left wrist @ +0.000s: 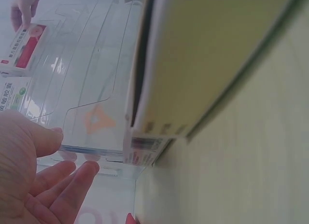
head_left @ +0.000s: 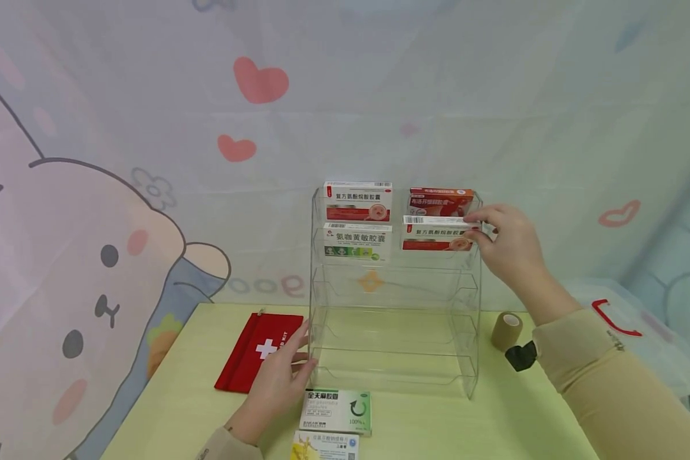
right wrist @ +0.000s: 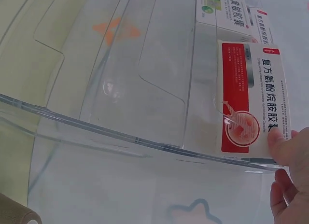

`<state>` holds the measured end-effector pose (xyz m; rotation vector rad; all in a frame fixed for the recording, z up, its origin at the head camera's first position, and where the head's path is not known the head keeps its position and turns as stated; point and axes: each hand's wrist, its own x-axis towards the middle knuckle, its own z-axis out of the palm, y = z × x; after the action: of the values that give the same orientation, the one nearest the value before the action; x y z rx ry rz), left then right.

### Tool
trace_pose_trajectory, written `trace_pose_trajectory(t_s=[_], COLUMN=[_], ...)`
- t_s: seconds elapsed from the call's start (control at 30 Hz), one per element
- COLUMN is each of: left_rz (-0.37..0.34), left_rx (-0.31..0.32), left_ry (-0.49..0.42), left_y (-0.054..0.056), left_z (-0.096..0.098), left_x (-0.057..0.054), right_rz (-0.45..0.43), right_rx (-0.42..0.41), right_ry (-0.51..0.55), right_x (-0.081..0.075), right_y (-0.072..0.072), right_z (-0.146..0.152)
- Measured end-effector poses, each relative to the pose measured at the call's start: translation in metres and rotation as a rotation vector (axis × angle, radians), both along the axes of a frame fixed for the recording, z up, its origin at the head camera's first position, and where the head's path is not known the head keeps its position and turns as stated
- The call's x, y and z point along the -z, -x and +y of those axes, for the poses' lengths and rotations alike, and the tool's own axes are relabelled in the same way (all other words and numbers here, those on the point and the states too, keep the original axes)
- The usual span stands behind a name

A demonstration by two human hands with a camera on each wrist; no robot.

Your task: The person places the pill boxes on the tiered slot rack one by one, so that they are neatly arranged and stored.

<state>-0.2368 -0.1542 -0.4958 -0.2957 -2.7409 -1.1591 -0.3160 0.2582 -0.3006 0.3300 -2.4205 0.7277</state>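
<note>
A clear tiered rack [head_left: 466, 369] stands upright on the table. At its right end, my right hand [head_left: 512, 246] pinches the corner of a white-and-red medicine box [head_left: 434, 235] on the second tier, thumb on the box's front [right wrist: 253, 103]. Behind it on the top tier is a red medicine box [head_left: 439, 202]. On the left side, another white-and-red box [head_left: 358, 203] occupies the top tier, with a white-and-green box [head_left: 356, 244] below. Low down, my left hand [head_left: 276, 383] grips the rack's left side panel, thumb and fingers on opposite faces in the left wrist view.
A red first-aid pouch [head_left: 244, 358] lies left of the rack, partly behind the left hand. In front lie a green-and-white box [head_left: 336, 412] and a yellow-and-white box [head_left: 324, 446]. To the right are a brown bandage roll [head_left: 506, 330], a black item [head_left: 520, 356] and a red-handled clear bin [head_left: 638, 364].
</note>
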Motion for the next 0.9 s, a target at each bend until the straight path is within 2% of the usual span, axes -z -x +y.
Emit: trace_pose_trajectory(t_s=[0.4,0.9], left_rz=[-0.024,-0.012], left_rx=[-0.015,-0.015], left_ry=[0.005,0.003], left_y=[-0.001,0.000], left_z=[0.002,0.002], left_x=[-0.002,0.000], right_rz=[-0.075,-0.065], right_rx=[0.010,-0.024], right_ry=[-0.014,-0.063], right_x=[0.008,0.016], right_y=[0.003,0.002], right_z=[-0.002,0.000])
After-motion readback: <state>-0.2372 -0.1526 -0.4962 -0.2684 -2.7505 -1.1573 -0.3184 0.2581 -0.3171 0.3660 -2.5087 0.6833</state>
